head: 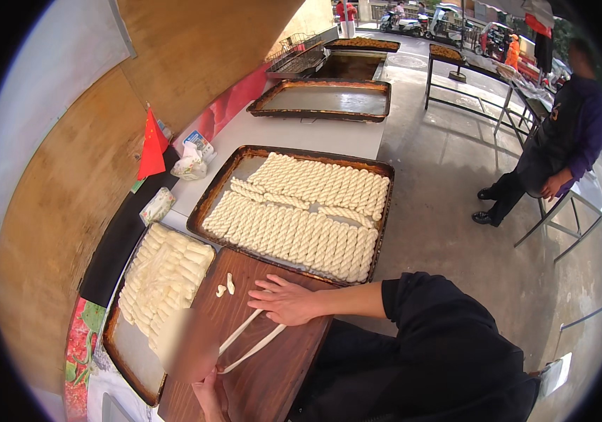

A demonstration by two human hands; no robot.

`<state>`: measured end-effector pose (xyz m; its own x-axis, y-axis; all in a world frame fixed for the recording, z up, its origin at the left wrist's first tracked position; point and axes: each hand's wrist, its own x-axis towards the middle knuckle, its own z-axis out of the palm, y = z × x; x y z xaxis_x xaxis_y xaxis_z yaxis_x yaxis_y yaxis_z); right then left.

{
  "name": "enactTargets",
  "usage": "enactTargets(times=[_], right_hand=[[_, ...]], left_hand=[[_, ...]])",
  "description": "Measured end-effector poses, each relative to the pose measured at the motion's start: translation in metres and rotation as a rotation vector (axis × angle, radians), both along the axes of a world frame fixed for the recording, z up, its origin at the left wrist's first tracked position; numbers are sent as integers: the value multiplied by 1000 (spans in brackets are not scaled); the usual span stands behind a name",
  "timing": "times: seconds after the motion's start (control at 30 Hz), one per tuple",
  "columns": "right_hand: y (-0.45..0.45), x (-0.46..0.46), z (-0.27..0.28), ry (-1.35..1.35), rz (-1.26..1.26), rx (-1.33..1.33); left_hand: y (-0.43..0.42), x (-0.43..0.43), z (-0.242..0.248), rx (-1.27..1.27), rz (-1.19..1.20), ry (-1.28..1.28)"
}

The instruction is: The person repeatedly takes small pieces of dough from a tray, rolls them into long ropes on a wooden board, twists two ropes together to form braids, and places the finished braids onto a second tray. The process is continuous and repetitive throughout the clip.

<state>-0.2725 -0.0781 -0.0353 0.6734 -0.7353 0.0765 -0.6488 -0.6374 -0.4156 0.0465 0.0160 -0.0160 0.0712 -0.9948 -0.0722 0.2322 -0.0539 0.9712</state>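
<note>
A long dough strand (255,349) lies in two nearly parallel lengths across a dark wooden board (279,380). My right hand (285,303) rests palm down over the upper ends of both lengths, fingers spread. At the lower ends, my left hand (210,393) has its fingertips closed on the dough; a blurred patch hides part of it. Two small dough scraps (230,284) sit near the board's top left. Beyond the board, a large baking tray (391,182) holds rows of twisted dough ropes (290,232). A second tray (134,366), at left, carries stacked untwisted dough pieces (161,279), partly under clear plastic.
An empty baking tray (327,100) stands farther along the white counter (332,136). Wire baskets (295,58) and a tray of browned food (364,44) are beyond it. A small red flag (153,147) and tissue packs (157,205) line the left side. Another person (559,132) stands at right.
</note>
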Motion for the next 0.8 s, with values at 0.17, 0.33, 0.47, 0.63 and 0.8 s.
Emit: enactTargets(times=[0.17,0.33,0.47,0.63,0.8], right_hand=[[-6,-8,-13,-173,33,-42],[16,-47,-17,-288,203,-7],[-9,-20,11,-247,-202,144],[13,-6,-4,69,51,42],[12,-6,-22,88,44,-73]], left_hand=[[-5,-10,-7,-407,-236,-1318],[16,-39,-5,-472,-356,-708],[3,-63,-17,92,-173,514],[32,16,10,364,-342,284],[59,117,26,-36,328,47]])
